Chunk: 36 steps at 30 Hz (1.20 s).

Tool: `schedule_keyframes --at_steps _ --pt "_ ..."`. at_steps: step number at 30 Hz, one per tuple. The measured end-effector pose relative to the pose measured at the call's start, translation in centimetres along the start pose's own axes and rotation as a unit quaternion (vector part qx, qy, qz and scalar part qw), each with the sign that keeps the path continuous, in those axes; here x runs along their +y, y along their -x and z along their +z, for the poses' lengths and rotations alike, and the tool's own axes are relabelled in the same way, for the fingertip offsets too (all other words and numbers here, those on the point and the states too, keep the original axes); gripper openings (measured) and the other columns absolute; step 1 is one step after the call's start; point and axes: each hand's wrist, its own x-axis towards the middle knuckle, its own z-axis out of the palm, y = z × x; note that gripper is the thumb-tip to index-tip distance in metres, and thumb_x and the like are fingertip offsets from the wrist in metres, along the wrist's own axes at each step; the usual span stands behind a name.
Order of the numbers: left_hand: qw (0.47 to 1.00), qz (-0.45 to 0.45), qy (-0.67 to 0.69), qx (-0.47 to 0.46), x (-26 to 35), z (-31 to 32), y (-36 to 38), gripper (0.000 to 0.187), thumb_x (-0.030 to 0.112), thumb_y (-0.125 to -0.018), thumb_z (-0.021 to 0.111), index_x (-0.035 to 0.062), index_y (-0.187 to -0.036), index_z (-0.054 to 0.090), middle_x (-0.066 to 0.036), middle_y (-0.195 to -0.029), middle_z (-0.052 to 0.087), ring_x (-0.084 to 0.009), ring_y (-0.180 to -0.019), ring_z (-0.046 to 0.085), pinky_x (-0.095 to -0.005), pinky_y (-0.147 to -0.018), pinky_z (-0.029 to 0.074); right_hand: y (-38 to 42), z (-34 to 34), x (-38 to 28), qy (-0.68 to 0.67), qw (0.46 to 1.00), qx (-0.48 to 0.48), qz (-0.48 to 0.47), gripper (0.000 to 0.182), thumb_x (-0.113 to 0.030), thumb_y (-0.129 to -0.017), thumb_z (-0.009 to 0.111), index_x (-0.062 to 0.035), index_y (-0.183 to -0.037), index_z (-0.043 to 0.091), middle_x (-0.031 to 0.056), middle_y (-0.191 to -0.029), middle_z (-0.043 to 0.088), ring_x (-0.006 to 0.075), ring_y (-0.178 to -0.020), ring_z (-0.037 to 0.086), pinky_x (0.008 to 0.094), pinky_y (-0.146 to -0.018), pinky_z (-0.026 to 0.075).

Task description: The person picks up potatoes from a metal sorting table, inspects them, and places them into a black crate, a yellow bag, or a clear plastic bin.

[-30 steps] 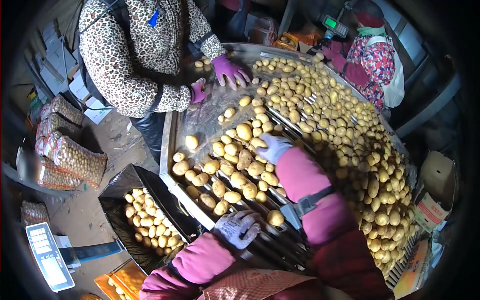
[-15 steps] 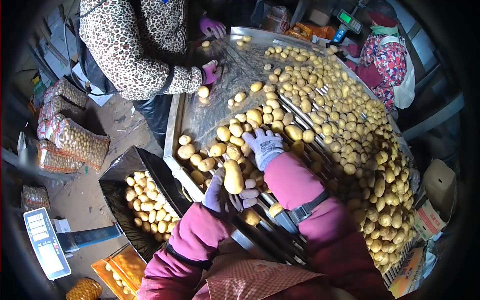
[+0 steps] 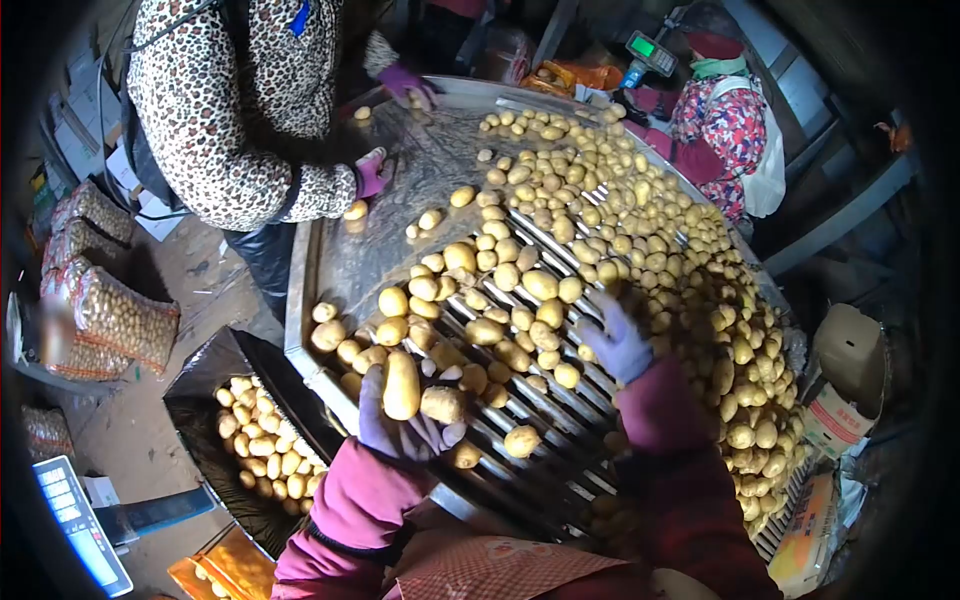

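Left hand [image 3: 390,435] gripping one long potato [image 3: 401,386], right hand [image 3: 622,347] spread near slats [image 3: 590,388], two scales [image 3: 82,530]

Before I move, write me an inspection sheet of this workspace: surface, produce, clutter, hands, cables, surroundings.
Surface: metal table, part smooth sheet, part slatted bars.
Produce: potatoes heaped at the right, scattered elsewhere.
Clutter: open cardboard box right of the table; black-lined bin of potatoes and orange bag at the left.
Left hand: gloved, holds a long potato, a shorter potato beside it.
Right hand: gloved, fingers spread above the bars; nothing seen in it.
Cables: thin dark line by the spotted jacket, possibly a cable.
Surroundings: two co-workers across the table; net sacks on the floor; scale at lower left.
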Motion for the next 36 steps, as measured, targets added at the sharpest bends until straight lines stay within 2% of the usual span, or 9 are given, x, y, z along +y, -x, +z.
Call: schedule_keyframes --at_steps 4,9,11,17,23,29,32,35,36 --pt "0.998 0.007 -0.037 0.046 -0.3 -0.3 -0.4 0.055 0.058 -0.088 0.045 0.0083 -0.111 0.053 -0.013 -0.105 0.062 -0.0301 -0.094 0.063 -0.0471 -0.077 0.053 4.5 3.9 1.2 0.292 0.954 -0.017 -0.057 0.076 -0.045 -0.073 0.068 -0.0024 -0.131 0.041 0.0231 -0.13 0.045 0.045 -0.126 0.033 0.05 -0.105 0.029" --pt "0.998 -0.019 -0.053 0.037 -0.9 1.0 -1.1 0.053 0.054 -0.087 0.05 0.0075 -0.111 0.052 -0.009 -0.101 0.056 -0.0233 -0.088 0.058 -0.0432 -0.079 0.05 1.4 10.6 -0.3 0.345 0.924 0.013 -0.163 0.074 -0.03 -0.067 0.071 -0.0142 -0.133 0.042 0.0154 -0.137 0.04 0.0347 -0.13 0.032 0.0506 -0.107 0.02" --pt "0.994 0.013 -0.044 0.096 -1.2 1.0 -0.8 0.052 0.052 -0.087 0.052 0.0072 -0.112 0.05 -0.008 -0.101 0.053 -0.0221 -0.086 0.054 -0.0419 -0.077 0.049 -0.9 10.6 -3.8 0.345 0.929 -0.089 -0.096 0.068 -0.021 -0.073 0.066 -0.015 -0.135 0.038 0.0145 -0.138 0.037 0.0353 -0.128 0.034 0.0503 -0.103 0.028" --pt "0.997 -0.029 0.003 0.074 -0.4 -0.4 -0.4 0.057 0.056 -0.089 0.045 0.0054 -0.116 0.049 -0.014 -0.102 0.058 -0.0317 -0.094 0.059 -0.049 -0.081 0.05 -7.0 11.5 -3.6 -0.254 0.96 -0.007 -0.12 0.034 -0.01 -0.087 0.062 -0.0028 -0.119 0.054 0.0102 -0.112 0.062 0.0221 -0.099 0.06 0.0325 -0.086 0.048" --pt "0.991 0.012 -0.088 0.103 -0.8 0.3 -0.8 0.059 0.057 -0.088 0.045 0.0049 -0.115 0.05 -0.014 -0.108 0.058 -0.0335 -0.098 0.059 -0.0471 -0.082 0.05 -9.2 5.6 1.1 0.348 0.937 0.008 -0.026 0.061 -0.038 -0.075 0.067 -0.0137 -0.127 0.049 0.018 -0.121 0.053 0.0367 -0.11 0.051 0.0447 -0.093 0.043" --pt "0.99 0.025 -0.099 0.102 -0.8 0.9 -0.4 0.068 0.064 -0.087 0.04 0.0056 -0.121 0.049 -0.015 -0.109 0.06 -0.0355 -0.099 0.061 -0.0498 -0.085 0.05 -9.3 5.3 -1.1 0.297 0.947 -0.122 0.03 0.052 -0.04 -0.074 0.066 -0.0044 -0.111 0.058 0.0218 -0.109 0.061 0.036 -0.102 0.058 0.044 -0.089 0.045" --pt "0.995 0.02 -0.091 0.043 -0.3 -0.7 0.0 0.068 0.061 -0.085 0.047 0.0063 -0.126 0.048 -0.018 -0.115 0.059 -0.0363 -0.1 0.06 -0.0541 -0.088 0.049 -7.4 6.7 0.9 0.056 0.996 -0.062 -0.015 0.047 -0.036 -0.078 0.069 -0.0025 -0.111 0.06 0.0191 -0.107 0.062 0.0318 -0.099 0.06 0.0382 -0.087 0.047" --pt "0.997 0.009 -0.08 0.013 -0.6 -0.2 0.6 0.068 0.058 -0.083 0.052 0.0085 -0.13 0.047 -0.018 -0.123 0.055 -0.0357 -0.108 0.057 -0.0543 -0.09 0.047 -1.4 7.5 -5.1 -0.367 0.927 0.026 0.076 0.035 -0.02 -0.091 0.058 -0.0001 -0.119 0.055 0.0132 -0.115 0.061 0.0195 -0.099 0.059 0.0321 -0.085 0.046" --pt "0.996 0.022 -0.089 0.012 -1.1 0.3 1.2 0.069 0.058 -0.083 0.052 0.0088 -0.131 0.046 -0.017 -0.123 0.055 -0.0353 -0.108 0.057 -0.0545 -0.09 0.047 -0.3 9.3 -1.7 -0.305 0.952 0.029 0.003 0.034 -0.018 -0.092 0.057 0.0003 -0.12 0.055 0.012 -0.116 0.06 0.0169 -0.098 0.059 0.0296 -0.084 0.046"
